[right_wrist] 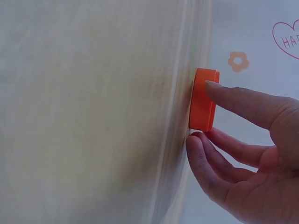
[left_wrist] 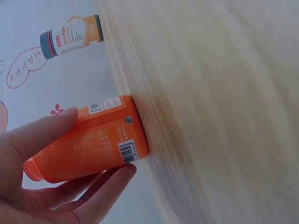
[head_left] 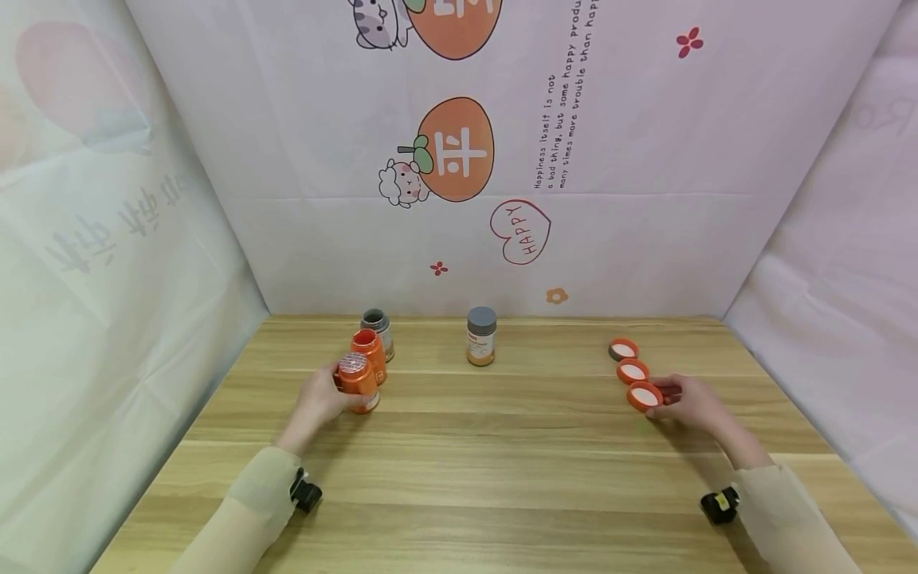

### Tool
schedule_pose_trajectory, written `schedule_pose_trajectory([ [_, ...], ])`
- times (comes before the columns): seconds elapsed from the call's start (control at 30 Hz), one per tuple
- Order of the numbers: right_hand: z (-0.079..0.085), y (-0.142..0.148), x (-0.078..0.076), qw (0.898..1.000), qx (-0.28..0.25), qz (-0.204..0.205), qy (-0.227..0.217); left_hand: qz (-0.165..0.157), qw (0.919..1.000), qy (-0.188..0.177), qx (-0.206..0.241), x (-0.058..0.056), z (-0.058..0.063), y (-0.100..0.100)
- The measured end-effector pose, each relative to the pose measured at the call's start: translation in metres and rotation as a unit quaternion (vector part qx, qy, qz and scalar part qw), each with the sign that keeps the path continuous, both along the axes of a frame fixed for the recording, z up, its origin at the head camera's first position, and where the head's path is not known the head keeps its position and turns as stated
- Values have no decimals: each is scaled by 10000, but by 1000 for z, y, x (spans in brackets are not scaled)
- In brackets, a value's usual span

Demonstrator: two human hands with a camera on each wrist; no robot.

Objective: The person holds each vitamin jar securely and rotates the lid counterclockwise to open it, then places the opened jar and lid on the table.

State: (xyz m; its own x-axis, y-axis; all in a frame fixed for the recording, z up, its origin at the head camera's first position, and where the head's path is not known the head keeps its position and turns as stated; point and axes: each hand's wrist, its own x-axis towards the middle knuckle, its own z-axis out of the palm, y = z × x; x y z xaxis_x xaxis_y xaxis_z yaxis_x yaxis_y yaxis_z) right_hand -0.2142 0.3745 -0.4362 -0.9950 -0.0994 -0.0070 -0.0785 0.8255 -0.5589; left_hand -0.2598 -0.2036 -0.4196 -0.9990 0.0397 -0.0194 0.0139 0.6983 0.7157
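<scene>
On the table's left side, my left hand (head_left: pixel 326 399) holds the nearest orange bottle (head_left: pixel 358 384), thumb on one side and fingers curled round the other. That bottle stands upright, and the left wrist view shows barcodes on its orange side (left_wrist: pixel 93 140). Right behind it stand a second orange bottle (head_left: pixel 370 355), uncapped, and a grey bottle (head_left: pixel 383 335) with its mouth uncovered. At the right, my right hand (head_left: pixel 692 402) pinches the nearest orange cap (head_left: pixel 645 396), which lies on the table with its white inside up. In the right wrist view the thumb presses the cap's side (right_wrist: pixel 202 105).
Another orange cap (head_left: pixel 633 371) and a grey-sided cap (head_left: pixel 623 349) lie in a row behind the held one. A bottle with a grey lid (head_left: pixel 481 336) stands at the back middle. White printed cloth (head_left: pixel 323 239) walls the wooden table (head_left: pixel 495 470) at back and sides.
</scene>
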Motion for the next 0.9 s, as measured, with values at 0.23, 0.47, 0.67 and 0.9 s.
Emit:
schedule_pose_trajectory([
  [0.23, 1, 5, 4, 9999, 147, -47, -57, 9, 9999, 130, 9, 8, 2, -3],
  [0.47, 10, 6, 14, 9982, 259, -335, -415, 103, 9998, 150, -93, 15, 1, -8],
  [0.67, 16, 5, 20, 9959, 538, -445, -570, 117, 9995, 115, -255, 20, 1, -11],
  [0.9, 16, 4, 25, 9947, 816, -363, -511, 16, 9995, 172, -254, 27, 3, -9],
])
